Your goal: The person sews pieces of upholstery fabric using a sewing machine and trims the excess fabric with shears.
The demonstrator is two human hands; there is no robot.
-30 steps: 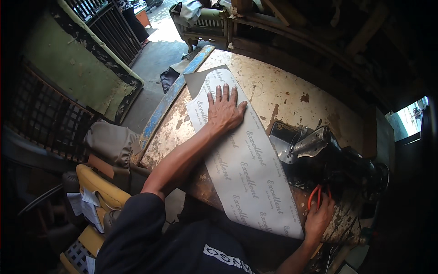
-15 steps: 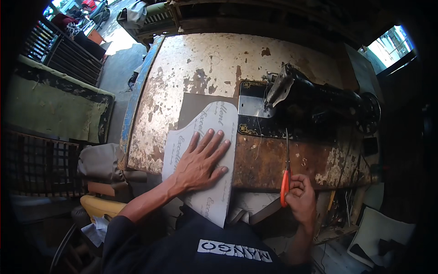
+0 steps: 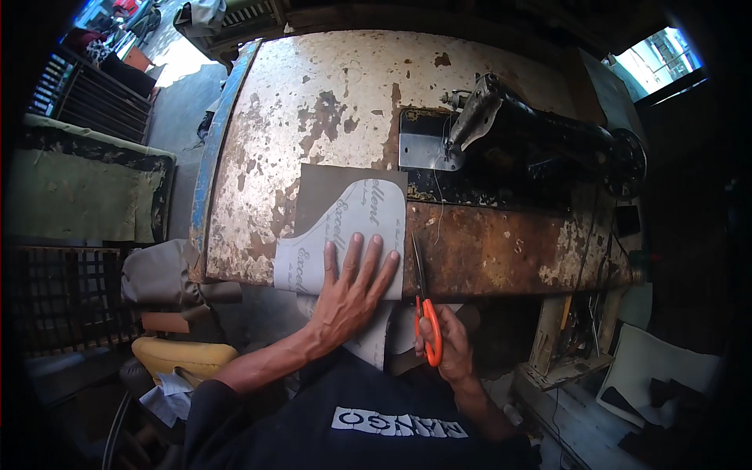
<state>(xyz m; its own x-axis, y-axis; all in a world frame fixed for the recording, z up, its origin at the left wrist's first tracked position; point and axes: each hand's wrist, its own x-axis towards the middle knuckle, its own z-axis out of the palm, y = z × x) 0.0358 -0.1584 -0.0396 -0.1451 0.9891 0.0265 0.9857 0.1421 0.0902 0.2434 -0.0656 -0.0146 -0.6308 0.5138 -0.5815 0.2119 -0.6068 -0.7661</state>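
My left hand [image 3: 348, 290] lies open, fingers spread, on a white printed pattern piece [image 3: 384, 205] with a curved edge. Under that piece is a brown-grey sheet [image 3: 319, 192] at the near edge of the worn worktable [image 3: 274, 110], and more printed material hangs below the edge. My right hand [image 3: 452, 348] grips orange-handled scissors [image 3: 428, 333], blades pointing forward just right of the pieces. A black sewing machine [image 3: 548, 137] with a loose thread sits on the table, to the right beyond the sheets.
At the left are a yellow cushion [image 3: 180, 352], grey-brown bundled material [image 3: 153, 274] and a padded green panel [image 3: 82, 196]. A wooden stand [image 3: 552, 352] and a white padded piece [image 3: 654, 364] are at the lower right. A person's dark clothing [image 3: 121, 82] shows upper left.
The view has turned. My left hand and the sheets have moved to the table's near edge, beside the machine. My right hand has brought the scissors leftward, up to the pieces.
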